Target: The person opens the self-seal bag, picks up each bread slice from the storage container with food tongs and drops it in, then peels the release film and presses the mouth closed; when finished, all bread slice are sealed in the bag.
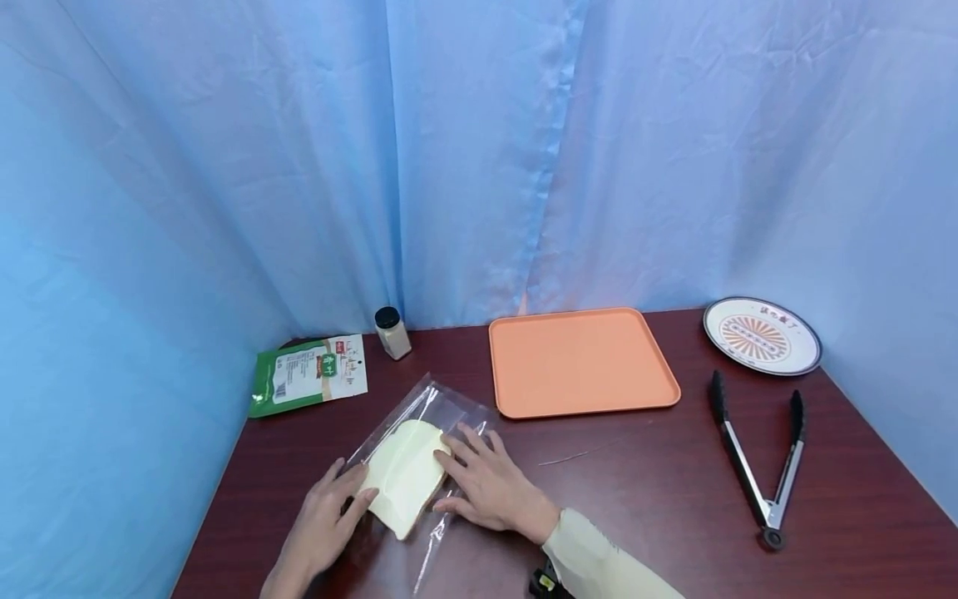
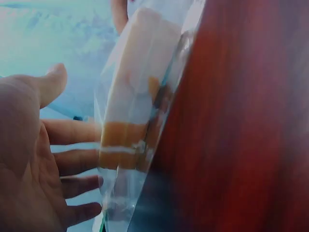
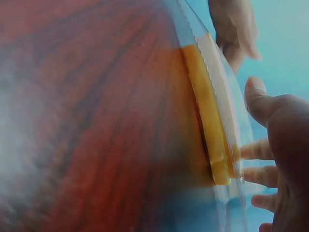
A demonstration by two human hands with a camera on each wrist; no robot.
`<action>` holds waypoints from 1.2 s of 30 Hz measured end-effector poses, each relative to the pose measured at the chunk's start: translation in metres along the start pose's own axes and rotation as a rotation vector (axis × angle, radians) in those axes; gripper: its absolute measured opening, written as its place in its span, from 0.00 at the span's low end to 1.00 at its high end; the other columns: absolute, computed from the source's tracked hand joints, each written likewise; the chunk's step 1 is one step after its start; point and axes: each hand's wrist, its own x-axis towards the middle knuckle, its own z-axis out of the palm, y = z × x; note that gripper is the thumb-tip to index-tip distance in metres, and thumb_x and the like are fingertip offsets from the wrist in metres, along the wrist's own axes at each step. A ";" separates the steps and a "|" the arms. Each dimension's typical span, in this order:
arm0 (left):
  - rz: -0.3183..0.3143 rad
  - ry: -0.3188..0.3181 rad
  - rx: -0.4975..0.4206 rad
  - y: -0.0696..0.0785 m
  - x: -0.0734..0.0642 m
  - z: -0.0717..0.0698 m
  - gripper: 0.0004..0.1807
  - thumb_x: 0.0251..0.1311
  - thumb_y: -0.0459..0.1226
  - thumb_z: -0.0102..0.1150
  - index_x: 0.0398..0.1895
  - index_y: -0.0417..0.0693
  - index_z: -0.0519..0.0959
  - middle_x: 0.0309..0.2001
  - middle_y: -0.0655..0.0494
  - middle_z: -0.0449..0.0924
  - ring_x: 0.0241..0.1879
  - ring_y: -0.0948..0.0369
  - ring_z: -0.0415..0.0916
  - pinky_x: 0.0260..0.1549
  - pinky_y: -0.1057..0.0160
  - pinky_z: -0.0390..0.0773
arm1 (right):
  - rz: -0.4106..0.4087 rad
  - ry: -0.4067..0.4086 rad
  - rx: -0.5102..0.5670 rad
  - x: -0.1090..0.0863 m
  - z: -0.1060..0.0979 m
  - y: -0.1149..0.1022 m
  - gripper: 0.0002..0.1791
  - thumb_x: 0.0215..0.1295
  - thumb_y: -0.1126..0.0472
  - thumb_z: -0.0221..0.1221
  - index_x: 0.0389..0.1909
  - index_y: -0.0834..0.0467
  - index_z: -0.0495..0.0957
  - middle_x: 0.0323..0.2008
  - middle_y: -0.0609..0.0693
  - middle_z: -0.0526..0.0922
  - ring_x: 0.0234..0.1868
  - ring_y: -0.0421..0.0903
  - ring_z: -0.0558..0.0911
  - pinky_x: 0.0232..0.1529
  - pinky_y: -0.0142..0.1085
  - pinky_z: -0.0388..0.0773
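Observation:
Pale sliced bread with a brown crust lies flat inside a clear plastic bag near the table's front. My left hand rests along the bread's left side, fingertips touching the plastic. On the opposite side, my right hand has spread fingers against the bread's right edge. In the left wrist view, straight fingers reach the bag beside the bread. The right wrist view shows fingertips at the bag next to the bread's crust. Neither hand curls round the bread.
An orange tray lies behind and right of the bag. Black-tipped tongs stand spread at right, below a patterned plate. A green-and-white packet and a black-capped jar are at back left. Blue curtains surround the table.

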 end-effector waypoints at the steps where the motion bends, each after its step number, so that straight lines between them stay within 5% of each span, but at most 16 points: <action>1: 0.003 0.015 0.011 0.003 -0.005 0.002 0.25 0.69 0.45 0.59 0.60 0.36 0.79 0.59 0.39 0.82 0.69 0.33 0.66 0.63 0.34 0.71 | 0.003 -0.002 0.014 0.001 -0.001 0.001 0.38 0.68 0.27 0.46 0.70 0.46 0.69 0.72 0.48 0.70 0.75 0.54 0.66 0.67 0.55 0.70; 7: 0.059 0.102 0.126 0.023 -0.031 0.016 0.27 0.63 0.46 0.65 0.58 0.34 0.79 0.57 0.39 0.83 0.63 0.34 0.73 0.55 0.33 0.76 | 0.029 -0.032 0.092 0.006 -0.001 0.009 0.37 0.69 0.29 0.46 0.70 0.47 0.69 0.73 0.50 0.70 0.76 0.56 0.64 0.70 0.59 0.67; 13: 0.014 0.097 0.157 0.039 -0.049 0.030 0.33 0.61 0.49 0.66 0.62 0.34 0.76 0.61 0.35 0.79 0.64 0.33 0.71 0.52 0.29 0.75 | 0.046 -0.054 0.125 0.008 -0.001 0.012 0.36 0.70 0.30 0.46 0.70 0.47 0.68 0.73 0.51 0.68 0.76 0.57 0.64 0.70 0.61 0.66; 20: -0.055 0.045 0.177 0.053 -0.055 0.033 0.34 0.61 0.54 0.64 0.62 0.37 0.77 0.62 0.36 0.78 0.65 0.34 0.70 0.53 0.31 0.75 | 0.042 -0.063 0.146 0.008 -0.004 0.014 0.36 0.70 0.31 0.46 0.71 0.47 0.69 0.74 0.53 0.67 0.77 0.57 0.63 0.71 0.61 0.65; 24: -0.094 0.031 0.166 0.055 -0.049 0.024 0.34 0.63 0.54 0.63 0.63 0.39 0.76 0.63 0.33 0.76 0.66 0.32 0.69 0.55 0.29 0.73 | 0.056 -0.032 0.192 0.008 -0.007 0.018 0.36 0.70 0.32 0.48 0.71 0.49 0.68 0.75 0.55 0.65 0.76 0.57 0.64 0.70 0.62 0.65; 30: -0.098 0.185 0.048 0.045 -0.029 0.003 0.29 0.63 0.45 0.66 0.62 0.34 0.76 0.62 0.30 0.76 0.64 0.33 0.72 0.59 0.33 0.74 | 0.161 0.093 0.336 0.006 -0.012 0.031 0.33 0.71 0.38 0.53 0.68 0.55 0.71 0.73 0.61 0.66 0.73 0.60 0.67 0.68 0.61 0.67; 32: -0.156 0.215 -0.038 0.039 -0.019 -0.004 0.27 0.66 0.43 0.63 0.62 0.35 0.76 0.61 0.31 0.77 0.61 0.36 0.76 0.59 0.37 0.76 | 0.230 0.131 0.454 0.004 -0.012 0.035 0.32 0.72 0.42 0.54 0.68 0.58 0.71 0.72 0.63 0.67 0.73 0.62 0.68 0.69 0.61 0.68; 36: -0.339 0.155 -0.272 0.021 0.003 -0.015 0.27 0.73 0.46 0.54 0.67 0.39 0.72 0.60 0.35 0.79 0.58 0.44 0.81 0.55 0.51 0.83 | 0.382 0.206 0.747 0.003 -0.008 0.042 0.30 0.74 0.49 0.55 0.67 0.65 0.70 0.68 0.65 0.72 0.66 0.62 0.76 0.64 0.57 0.75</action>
